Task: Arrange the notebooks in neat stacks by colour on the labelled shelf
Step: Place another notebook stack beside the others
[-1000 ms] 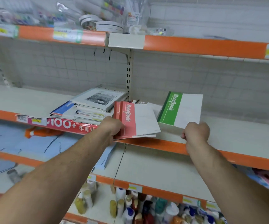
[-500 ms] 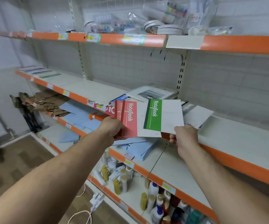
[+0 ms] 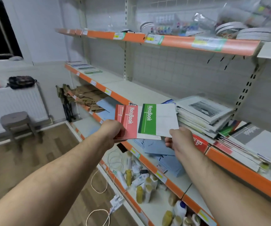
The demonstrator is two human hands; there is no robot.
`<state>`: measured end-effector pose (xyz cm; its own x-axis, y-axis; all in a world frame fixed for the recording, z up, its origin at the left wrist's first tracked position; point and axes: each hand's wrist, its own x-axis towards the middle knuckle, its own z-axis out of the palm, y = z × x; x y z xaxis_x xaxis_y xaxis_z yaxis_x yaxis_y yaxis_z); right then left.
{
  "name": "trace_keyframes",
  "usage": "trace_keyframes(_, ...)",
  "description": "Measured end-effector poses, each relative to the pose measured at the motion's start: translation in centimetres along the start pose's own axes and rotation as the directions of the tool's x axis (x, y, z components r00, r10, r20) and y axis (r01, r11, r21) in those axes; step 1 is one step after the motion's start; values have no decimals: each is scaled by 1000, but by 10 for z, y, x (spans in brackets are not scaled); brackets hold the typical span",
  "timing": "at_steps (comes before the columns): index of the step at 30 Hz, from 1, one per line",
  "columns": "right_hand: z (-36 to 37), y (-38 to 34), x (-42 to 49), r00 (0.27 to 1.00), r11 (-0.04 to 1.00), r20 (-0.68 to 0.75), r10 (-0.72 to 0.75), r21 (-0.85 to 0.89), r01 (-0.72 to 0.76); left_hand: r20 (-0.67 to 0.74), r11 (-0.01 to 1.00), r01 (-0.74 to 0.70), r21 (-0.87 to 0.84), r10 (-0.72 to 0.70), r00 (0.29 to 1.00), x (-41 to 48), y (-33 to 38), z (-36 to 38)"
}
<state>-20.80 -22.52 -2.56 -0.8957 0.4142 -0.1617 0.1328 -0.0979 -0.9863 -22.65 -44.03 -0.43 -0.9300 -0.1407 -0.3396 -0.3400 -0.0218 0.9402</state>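
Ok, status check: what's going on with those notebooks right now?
Left hand grips red-banded paper notebooks. Right hand pinches green-banded paper notebook, overlapping them. Messy book pile crowds orange-edged shelf beside them.

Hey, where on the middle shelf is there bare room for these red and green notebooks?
The middle shelf is bare between the flat notebooks at its far end and the mixed pile. Right of that pile it is crowded with slumped notebooks reaching the front edge.

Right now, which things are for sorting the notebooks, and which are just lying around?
For the job: red notebooks, held by the left hand; green notebook, pinched by the right hand; notebook pile on the shelf.
Just lying about: bottles, stool, dark bag, tape rolls.
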Motion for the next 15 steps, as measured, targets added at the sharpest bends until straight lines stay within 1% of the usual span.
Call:
trace_keyframes(6,100,-11,20,998,1000,67,-15,-3,15,-14,994,-2,-110,1,1000,63,19,-67)
trace_keyframes(11,190,-9,38,995,999,101,8,-35,-5,-73,985,-18,-173,5,997,101,32,-134)
trace_keyframes(15,254,-6,48,987,999,157,36,-16,-34,-133,975,-14,-221,-16,991,131,38,-184)
